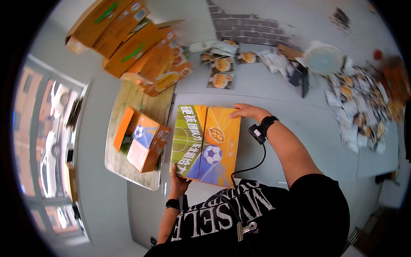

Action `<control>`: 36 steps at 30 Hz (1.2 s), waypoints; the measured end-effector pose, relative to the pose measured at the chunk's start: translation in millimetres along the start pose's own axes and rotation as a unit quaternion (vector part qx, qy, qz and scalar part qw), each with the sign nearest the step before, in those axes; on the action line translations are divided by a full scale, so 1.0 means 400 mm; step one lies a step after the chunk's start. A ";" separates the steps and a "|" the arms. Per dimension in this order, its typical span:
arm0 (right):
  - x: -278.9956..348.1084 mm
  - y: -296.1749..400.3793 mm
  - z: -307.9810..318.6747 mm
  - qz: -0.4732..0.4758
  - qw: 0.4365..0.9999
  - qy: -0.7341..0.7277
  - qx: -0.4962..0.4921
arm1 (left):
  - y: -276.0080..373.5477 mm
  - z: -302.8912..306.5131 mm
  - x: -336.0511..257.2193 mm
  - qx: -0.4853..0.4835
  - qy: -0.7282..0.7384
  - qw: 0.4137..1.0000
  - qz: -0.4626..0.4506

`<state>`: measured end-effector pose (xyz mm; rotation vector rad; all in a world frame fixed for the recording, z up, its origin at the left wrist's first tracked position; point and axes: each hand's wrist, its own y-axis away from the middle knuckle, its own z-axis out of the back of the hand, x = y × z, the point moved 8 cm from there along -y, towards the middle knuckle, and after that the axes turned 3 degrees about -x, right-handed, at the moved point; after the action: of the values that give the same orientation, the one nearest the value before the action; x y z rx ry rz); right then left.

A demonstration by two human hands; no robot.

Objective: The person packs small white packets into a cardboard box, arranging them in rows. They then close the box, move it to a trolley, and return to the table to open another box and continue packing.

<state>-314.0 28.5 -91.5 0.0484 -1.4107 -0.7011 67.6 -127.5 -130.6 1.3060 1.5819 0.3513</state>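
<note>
A printed cardboard carton (221, 128) with green and orange panels, a football picture and a walnut picture lies in front of me on a pale table, its two top flaps meeting at a seam. My right hand (252, 112) rests on its far right corner, fingers over the edge. At the near left corner, my left hand (178, 181) has its thumb up the side, the other fingers partly hidden below. To the left, a smaller orange carton (149, 144) stands with a flap raised on a wooden-topped table.
Large orange cartons (151, 61) are stacked at the back left. Flat printed sachets (221, 81) lie at the table's far side. A heap of sachets (359, 109) covers the right end, near a round mesh-topped item (322, 59). A cable (257, 167) hangs from the right wrist device.
</note>
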 end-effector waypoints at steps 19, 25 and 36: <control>-0.260 0.437 -0.204 -0.216 0.952 -0.203 -0.077 | 0.045 -0.056 -0.027 0.169 -0.137 0.976 0.006; -0.242 0.463 -0.237 -0.219 0.947 -0.216 -0.089 | 0.036 -0.046 -0.039 0.209 -0.108 0.970 -0.060; -0.087 0.538 -0.259 -0.189 0.972 -0.129 -0.056 | 0.012 0.026 -0.026 0.167 -0.125 0.974 -0.086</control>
<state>-130.0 178.8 -49.3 0.1452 -1.6274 -1.1345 77.8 -138.5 -126.5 1.3882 1.5664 -0.1908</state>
